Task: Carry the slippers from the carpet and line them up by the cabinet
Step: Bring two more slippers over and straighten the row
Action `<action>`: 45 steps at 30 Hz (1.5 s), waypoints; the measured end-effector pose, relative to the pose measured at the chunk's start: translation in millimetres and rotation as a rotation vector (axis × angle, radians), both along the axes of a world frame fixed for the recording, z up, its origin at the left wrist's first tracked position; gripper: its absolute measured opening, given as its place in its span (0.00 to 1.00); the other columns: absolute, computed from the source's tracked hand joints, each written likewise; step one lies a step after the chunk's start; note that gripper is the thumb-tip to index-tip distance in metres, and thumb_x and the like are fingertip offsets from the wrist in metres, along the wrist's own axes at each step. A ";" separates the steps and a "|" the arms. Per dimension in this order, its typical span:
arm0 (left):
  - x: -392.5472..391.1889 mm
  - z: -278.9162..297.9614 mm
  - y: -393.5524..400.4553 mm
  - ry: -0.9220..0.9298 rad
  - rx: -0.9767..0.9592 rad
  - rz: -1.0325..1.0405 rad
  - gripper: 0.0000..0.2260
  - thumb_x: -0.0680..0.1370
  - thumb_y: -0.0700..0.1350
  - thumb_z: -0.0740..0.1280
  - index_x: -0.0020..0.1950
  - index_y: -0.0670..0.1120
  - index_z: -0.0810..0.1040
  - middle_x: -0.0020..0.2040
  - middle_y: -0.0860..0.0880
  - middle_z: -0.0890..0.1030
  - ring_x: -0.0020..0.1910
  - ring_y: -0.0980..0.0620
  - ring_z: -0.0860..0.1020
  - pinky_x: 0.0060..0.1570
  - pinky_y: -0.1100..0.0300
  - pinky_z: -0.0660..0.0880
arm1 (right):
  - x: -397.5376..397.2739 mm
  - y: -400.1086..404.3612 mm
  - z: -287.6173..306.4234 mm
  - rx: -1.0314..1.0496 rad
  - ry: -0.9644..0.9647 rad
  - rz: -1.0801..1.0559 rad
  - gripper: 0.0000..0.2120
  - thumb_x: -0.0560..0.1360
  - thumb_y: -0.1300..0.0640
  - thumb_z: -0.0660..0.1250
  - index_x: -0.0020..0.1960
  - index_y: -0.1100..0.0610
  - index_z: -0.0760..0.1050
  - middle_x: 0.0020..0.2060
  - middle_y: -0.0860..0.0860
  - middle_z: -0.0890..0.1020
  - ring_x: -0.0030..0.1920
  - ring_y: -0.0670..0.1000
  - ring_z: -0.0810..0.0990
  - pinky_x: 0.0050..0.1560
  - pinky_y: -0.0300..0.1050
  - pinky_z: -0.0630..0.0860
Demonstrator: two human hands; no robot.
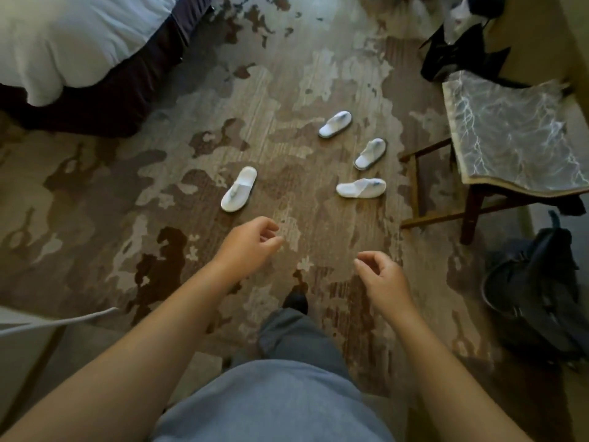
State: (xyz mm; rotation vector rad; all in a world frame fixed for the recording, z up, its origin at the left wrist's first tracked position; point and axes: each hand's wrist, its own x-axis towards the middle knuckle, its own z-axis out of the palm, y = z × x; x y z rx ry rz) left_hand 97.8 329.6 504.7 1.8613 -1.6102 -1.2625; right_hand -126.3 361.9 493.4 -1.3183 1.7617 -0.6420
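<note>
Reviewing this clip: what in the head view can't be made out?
- The cabinet: not identifiable anywhere in the head view.
- Black backpack: right side cut off by the frame edge.
- Dark items at the top right: dim and blurred, unidentifiable.
- Print on the nearest right slipper: too small to read.

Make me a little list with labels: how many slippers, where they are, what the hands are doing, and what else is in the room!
slippers: four white ones, all on the carpet
nearest the left hand: lone slipper
others: far slipper, middle slipper, sideways slipper, grouped near the stool
left hand: empty, fingers loosely curled
right hand: empty, fingers loosely curled
also there: bed, backpack
cabinet: not clearly in view
</note>
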 end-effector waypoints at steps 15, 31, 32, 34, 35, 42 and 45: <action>73.3 -88.5 -283.2 -0.040 0.278 0.369 0.11 0.75 0.46 0.63 0.56 0.47 0.74 0.47 0.53 0.75 0.46 0.56 0.73 0.43 0.64 0.68 | 83.8 -410.4 -52.1 0.110 0.069 0.352 0.11 0.75 0.57 0.62 0.56 0.60 0.74 0.50 0.53 0.79 0.50 0.49 0.75 0.51 0.43 0.71; 124.9 -461.8 -624.0 -0.200 0.328 0.176 0.14 0.75 0.44 0.64 0.59 0.41 0.73 0.59 0.42 0.77 0.57 0.44 0.74 0.57 0.54 0.70 | 134.0 -663.2 -443.2 0.234 0.197 0.503 0.14 0.75 0.58 0.63 0.59 0.59 0.73 0.56 0.57 0.77 0.57 0.55 0.74 0.56 0.46 0.69; 126.7 -497.3 -627.4 -0.227 0.323 0.166 0.15 0.74 0.44 0.64 0.59 0.41 0.73 0.60 0.42 0.76 0.58 0.44 0.74 0.58 0.53 0.70 | 133.9 -664.4 -477.6 0.219 0.194 0.512 0.14 0.74 0.58 0.63 0.59 0.59 0.73 0.56 0.56 0.77 0.58 0.55 0.74 0.56 0.45 0.68; 129.1 -572.2 -629.4 -0.283 0.308 0.157 0.18 0.73 0.43 0.65 0.62 0.41 0.71 0.63 0.41 0.74 0.62 0.43 0.72 0.61 0.52 0.68 | 131.1 -667.3 -551.7 0.193 0.211 0.535 0.15 0.74 0.58 0.63 0.60 0.59 0.73 0.57 0.56 0.76 0.60 0.55 0.72 0.58 0.45 0.67; 131.9 -604.7 -628.2 -0.308 0.302 0.159 0.20 0.73 0.43 0.66 0.63 0.41 0.70 0.65 0.40 0.72 0.64 0.42 0.70 0.63 0.53 0.67 | 130.0 -669.9 -584.7 0.182 0.233 0.549 0.16 0.74 0.58 0.63 0.61 0.59 0.72 0.58 0.56 0.76 0.61 0.55 0.71 0.59 0.45 0.66; 150.7 -742.9 -610.7 -0.472 0.390 0.257 0.34 0.69 0.47 0.72 0.71 0.49 0.59 0.69 0.41 0.62 0.68 0.38 0.60 0.68 0.50 0.58 | 121.0 -677.7 -736.7 0.197 0.396 0.462 0.23 0.74 0.55 0.63 0.68 0.57 0.64 0.70 0.56 0.64 0.71 0.56 0.58 0.70 0.53 0.57; 152.0 -752.5 -610.4 -0.583 0.341 0.267 0.36 0.66 0.49 0.74 0.69 0.46 0.62 0.66 0.39 0.65 0.66 0.38 0.63 0.65 0.51 0.60 | 118.3 -668.2 -748.2 0.196 0.468 0.510 0.24 0.74 0.53 0.63 0.69 0.56 0.63 0.72 0.54 0.60 0.72 0.55 0.55 0.71 0.53 0.56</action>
